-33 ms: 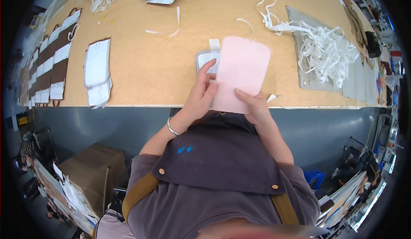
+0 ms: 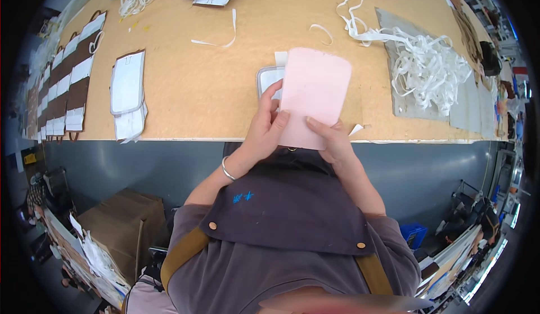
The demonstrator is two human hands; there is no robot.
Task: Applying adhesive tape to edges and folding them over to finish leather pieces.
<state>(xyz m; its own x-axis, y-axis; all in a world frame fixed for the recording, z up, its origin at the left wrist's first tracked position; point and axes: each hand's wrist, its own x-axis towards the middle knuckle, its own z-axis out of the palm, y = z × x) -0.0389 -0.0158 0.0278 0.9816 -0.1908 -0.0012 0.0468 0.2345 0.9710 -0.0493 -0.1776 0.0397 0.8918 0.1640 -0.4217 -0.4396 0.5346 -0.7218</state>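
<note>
A person's bare hands hold a pale pink, flat sheet with rounded upper corners (image 2: 316, 92) at the near edge of a tan, smooth-topped worktable (image 2: 191, 89). The left hand (image 2: 263, 128) is partly open, its thumb over the sheet's left edge and its loosely bent fingers reaching behind. The right hand (image 2: 333, 138) pinches the lower right part, thumb flat on the face, fingers mostly hidden underneath. How firmly either hand grips cannot be told.

Just behind the sheet, partly covered, lies a white, grey-bordered, rounded panel (image 2: 270, 75); whether the left fingertips touch it is unclear. A loosened left thumb could let the pink sheet swing askew, since the right hand holds only a lower corner. Those left fingers, so near the panel, could nudge it crooked. The sheet's bottom edge juts past the table toward a dark, button-fastened apron (image 2: 292, 207), where a bump could bend it. A small, white, pointed scrap (image 2: 356, 129) beside the right hand could get caught beneath the sheet if it is lowered there.
</note>
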